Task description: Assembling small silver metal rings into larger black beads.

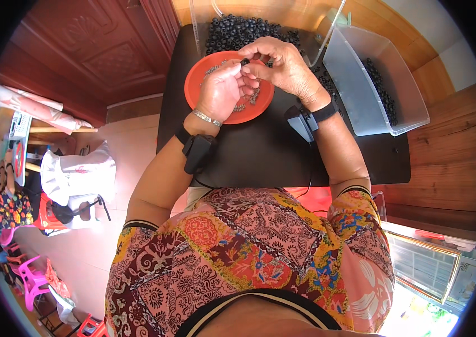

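Above an orange-red round basin (193, 92), both my hands meet at a small black cylindrical part (245, 62). My left hand (224, 91) is palm up, its thumb and fingertips closed on the part. From the other side, my right hand (283, 66) pinches at the same part with thumb and forefinger; whether it holds anything else is too small to tell. Inside the basin lie many small silvery metal pieces (239, 106), partly hidden by my hands. Just beyond the basin, a clear bin holds a heap of black ring-like parts (238, 32).
A black tabletop (243, 160) bears everything. At the right stands a tilted translucent bin (356, 73) with more black parts (381, 92); some lie loose beside it. A wooden wall borders the right side. Far left, another person (8, 202) sits at a table near a white sack (81, 171).
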`<state>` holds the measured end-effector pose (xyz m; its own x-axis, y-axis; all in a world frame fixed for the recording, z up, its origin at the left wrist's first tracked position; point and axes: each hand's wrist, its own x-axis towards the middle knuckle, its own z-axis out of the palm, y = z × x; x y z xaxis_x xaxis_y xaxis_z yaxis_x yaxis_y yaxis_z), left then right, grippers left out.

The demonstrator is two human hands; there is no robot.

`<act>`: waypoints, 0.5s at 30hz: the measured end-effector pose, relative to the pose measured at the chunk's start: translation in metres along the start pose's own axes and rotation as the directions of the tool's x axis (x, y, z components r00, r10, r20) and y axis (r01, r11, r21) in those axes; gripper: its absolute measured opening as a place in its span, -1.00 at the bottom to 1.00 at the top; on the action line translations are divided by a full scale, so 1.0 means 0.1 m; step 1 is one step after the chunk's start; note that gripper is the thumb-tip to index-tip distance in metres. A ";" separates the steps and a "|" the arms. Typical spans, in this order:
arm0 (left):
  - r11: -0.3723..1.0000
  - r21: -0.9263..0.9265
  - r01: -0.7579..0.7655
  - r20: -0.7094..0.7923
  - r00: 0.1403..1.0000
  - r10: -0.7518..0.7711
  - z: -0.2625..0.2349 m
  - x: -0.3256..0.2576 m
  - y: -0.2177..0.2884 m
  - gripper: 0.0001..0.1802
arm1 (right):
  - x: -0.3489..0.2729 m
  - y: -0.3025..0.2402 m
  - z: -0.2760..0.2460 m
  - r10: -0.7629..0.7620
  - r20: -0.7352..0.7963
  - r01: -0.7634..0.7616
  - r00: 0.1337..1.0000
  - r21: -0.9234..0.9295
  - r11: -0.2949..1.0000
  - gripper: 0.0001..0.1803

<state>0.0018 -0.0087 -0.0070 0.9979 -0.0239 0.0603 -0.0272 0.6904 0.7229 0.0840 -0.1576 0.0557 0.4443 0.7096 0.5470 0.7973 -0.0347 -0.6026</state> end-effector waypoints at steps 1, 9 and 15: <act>1.000 -0.006 0.000 -0.024 1.000 0.000 0.00 -0.02 -0.01 -0.69 | 0.00 0.02 0.01 -0.099 0.001 0.099 0.995 -0.053 0.994 -0.78; 0.998 0.056 0.001 0.007 1.000 -0.002 0.02 -0.03 0.07 -0.68 | -0.01 0.09 0.11 -0.092 0.029 0.094 0.995 -0.071 0.993 -0.82; 0.984 0.171 -0.043 -0.005 0.999 0.044 -0.06 0.02 0.14 -0.72 | 0.01 0.11 0.16 -0.090 -0.043 0.088 0.995 -0.047 0.995 -0.82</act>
<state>0.0039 0.0053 -0.0015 0.9960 0.0099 0.0889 -0.0794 0.5569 0.8268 0.0863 -0.1457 0.0405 0.3875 0.6792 0.6233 0.8516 -0.0048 -0.5242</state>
